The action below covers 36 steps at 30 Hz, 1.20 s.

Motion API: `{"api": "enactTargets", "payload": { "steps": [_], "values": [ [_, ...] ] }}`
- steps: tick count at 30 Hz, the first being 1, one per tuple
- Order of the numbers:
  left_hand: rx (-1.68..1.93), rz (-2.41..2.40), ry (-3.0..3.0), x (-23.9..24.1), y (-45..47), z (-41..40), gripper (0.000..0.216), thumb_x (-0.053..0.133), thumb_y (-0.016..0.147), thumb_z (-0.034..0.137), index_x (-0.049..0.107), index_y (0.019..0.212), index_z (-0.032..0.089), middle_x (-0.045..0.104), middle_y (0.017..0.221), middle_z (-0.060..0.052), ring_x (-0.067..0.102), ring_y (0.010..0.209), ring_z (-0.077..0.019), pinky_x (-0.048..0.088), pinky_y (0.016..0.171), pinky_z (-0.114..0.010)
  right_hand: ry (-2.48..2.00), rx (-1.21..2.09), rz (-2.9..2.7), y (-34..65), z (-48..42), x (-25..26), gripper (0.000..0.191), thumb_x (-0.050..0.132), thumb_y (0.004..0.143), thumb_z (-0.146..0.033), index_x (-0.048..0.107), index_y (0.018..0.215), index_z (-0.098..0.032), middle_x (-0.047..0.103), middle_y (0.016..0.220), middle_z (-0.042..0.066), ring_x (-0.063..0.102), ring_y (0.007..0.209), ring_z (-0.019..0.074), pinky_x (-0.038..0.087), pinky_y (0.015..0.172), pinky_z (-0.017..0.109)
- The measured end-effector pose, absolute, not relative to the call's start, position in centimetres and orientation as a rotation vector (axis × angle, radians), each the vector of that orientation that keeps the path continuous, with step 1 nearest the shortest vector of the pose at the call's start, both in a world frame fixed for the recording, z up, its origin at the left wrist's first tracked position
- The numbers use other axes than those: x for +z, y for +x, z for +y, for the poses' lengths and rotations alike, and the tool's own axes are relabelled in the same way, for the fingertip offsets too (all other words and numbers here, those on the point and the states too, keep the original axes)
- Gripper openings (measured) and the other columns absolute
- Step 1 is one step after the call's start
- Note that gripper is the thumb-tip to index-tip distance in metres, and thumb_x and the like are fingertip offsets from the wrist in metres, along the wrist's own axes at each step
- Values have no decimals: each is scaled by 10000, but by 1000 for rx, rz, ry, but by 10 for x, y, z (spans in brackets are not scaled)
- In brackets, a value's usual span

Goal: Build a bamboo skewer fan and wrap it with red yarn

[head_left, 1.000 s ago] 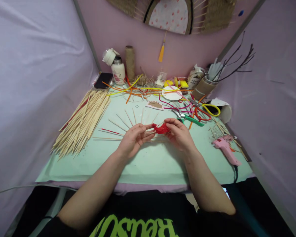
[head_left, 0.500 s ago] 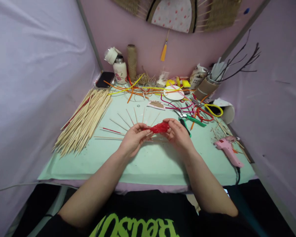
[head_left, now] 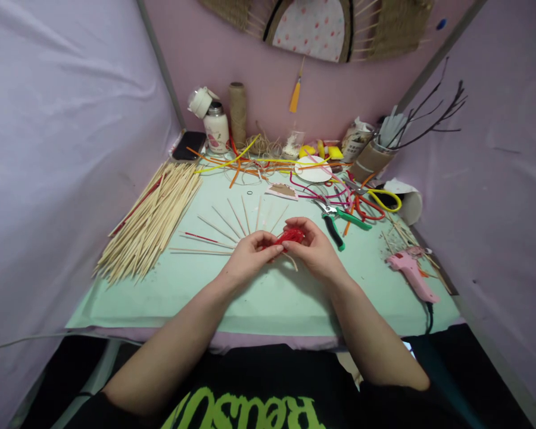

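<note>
A bundle of red cord [head_left: 291, 236] is held between both hands above the middle of the table. My left hand [head_left: 252, 252] pinches its left end with thumb and fingers. Around its right end, the fingers and thumb of my right hand [head_left: 311, 245] are closed. Just behind and under the hands, thin wooden sticks [head_left: 218, 221] lie fanned out, one of them partly red. Where the sticks meet is hidden by my hands. A short pale strand [head_left: 291, 262] hangs or lies below the bundle; I cannot tell which.
At left lies a big pile of wooden sticks [head_left: 149, 220]. Green-handled pruning shears [head_left: 335, 219], scissors [head_left: 386, 199] and a pink glue gun [head_left: 413, 276] lie at right. A bottle [head_left: 217, 130], twine spool [head_left: 238, 113] and tube of twigs [head_left: 373, 158] stand behind.
My right hand has moved left, closer to my left hand, and the red bundle is bunched up shorter. The pale strand now shows beneath it.
</note>
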State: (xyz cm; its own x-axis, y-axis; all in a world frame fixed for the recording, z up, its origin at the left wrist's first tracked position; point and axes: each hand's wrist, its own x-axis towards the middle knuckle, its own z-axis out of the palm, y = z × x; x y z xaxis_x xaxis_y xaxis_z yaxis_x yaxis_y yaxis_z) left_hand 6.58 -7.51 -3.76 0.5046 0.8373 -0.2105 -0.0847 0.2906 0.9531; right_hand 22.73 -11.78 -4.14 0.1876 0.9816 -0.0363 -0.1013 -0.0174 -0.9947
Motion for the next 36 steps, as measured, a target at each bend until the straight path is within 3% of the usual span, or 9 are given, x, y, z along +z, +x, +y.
{"api": "enactTargets", "payload": {
  "steps": [3,9,14,19,25,30,36],
  "values": [
    [728,810,979,-37,65,-73,235,803,679,288,650,771,134,648,733,-10,560,607,-77,442,579,-193,-1185,1166,-1003,226,-118,-39,449,772,672,-236,563,1070,-240,641,943,-11,618,817,135,495,776,291],
    [755,724,692,-31,62,-73,337,863,624,292,627,808,138,685,823,-31,644,719,-117,557,707,-249,-1097,1187,-988,225,-118,-37,445,784,685,-235,563,1071,-252,664,983,2,638,870,156,508,811,303],
    [805,724,669,-32,61,-72,331,860,638,274,635,835,134,690,836,-42,657,732,-138,580,666,-254,-1078,1151,-1004,226,-116,-39,389,794,698,-262,601,1036,-236,673,979,5,627,884,154,491,827,299],
    [874,739,620,-33,61,-69,358,877,609,282,652,841,127,693,842,-50,653,707,-149,577,613,-262,-1141,1135,-1048,229,-114,-38,225,744,761,-366,639,879,-205,652,786,-10,584,723,139,470,736,288],
    [842,750,690,-32,62,-71,372,885,598,363,666,785,127,676,780,-32,621,700,-127,536,615,-221,-1130,1099,-1059,226,-113,-34,338,780,721,-408,655,961,-204,691,908,22,613,833,165,469,779,292],
    [758,731,800,-29,63,-74,375,886,585,408,669,708,128,644,689,-12,557,626,-94,454,586,-181,-1182,1098,-958,225,-111,-38,314,752,729,-487,640,782,-199,639,695,-9,538,627,135,429,634,267],
    [677,681,822,-28,62,-74,399,893,569,432,734,780,133,690,775,-45,575,673,-112,476,654,-208,-1200,1148,-1036,228,-111,-31,423,641,826,-579,623,712,-172,575,581,-14,479,539,106,351,547,242]
  ]
}}
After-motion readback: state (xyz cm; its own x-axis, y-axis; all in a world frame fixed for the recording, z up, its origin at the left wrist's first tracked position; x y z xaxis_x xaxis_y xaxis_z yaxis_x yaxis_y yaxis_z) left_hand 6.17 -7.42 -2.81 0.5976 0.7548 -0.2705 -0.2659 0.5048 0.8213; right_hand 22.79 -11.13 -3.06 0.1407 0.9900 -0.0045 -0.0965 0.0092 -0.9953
